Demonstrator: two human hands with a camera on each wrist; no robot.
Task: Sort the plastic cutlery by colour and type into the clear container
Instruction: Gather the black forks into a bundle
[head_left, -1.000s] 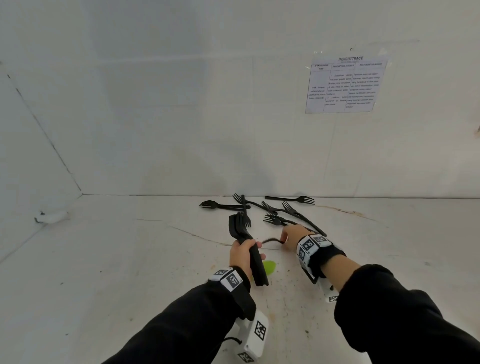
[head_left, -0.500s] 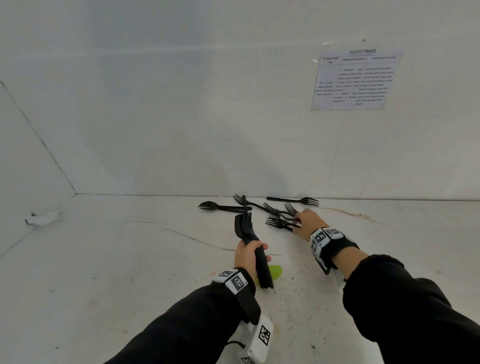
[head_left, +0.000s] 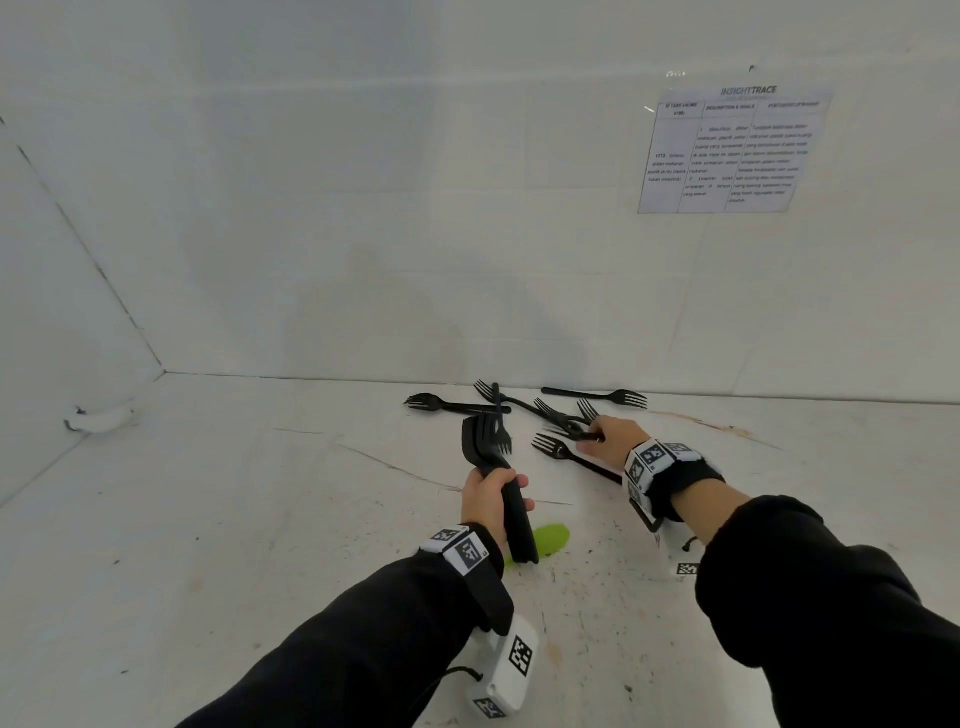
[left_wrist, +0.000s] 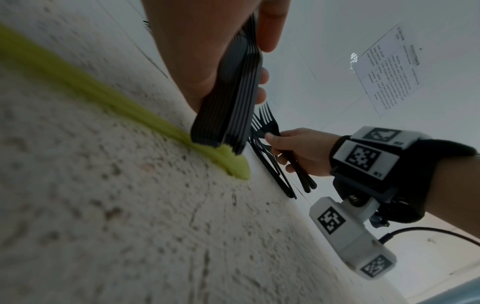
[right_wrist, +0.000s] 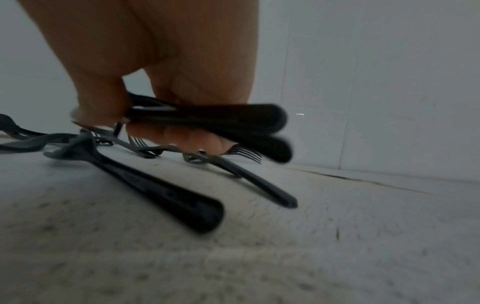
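Observation:
My left hand (head_left: 493, 493) grips a stacked bundle of black plastic forks (head_left: 501, 478) by the handles, tines pointing away; in the left wrist view the bundle of forks (left_wrist: 228, 102) fills the palm. My right hand (head_left: 605, 441) pinches two or three black forks (right_wrist: 207, 121) by their handles, just above the floor. Several more black forks (head_left: 457, 406) lie scattered on the white floor near the wall, one fork (head_left: 571, 457) right beside my right hand. A green piece of cutlery (head_left: 550, 538) lies on the floor under the left bundle. No clear container is in view.
A white wall rises close behind the forks, with a printed sheet (head_left: 727, 150) taped on it. The floor (head_left: 260, 519) is white, cracked and speckled. A small white scrap (head_left: 98, 418) lies by the left wall.
My right hand has moved away from me, from the floor near the left hand to the fork pile, and has closed on forks there. The left hand keeps its bundle.

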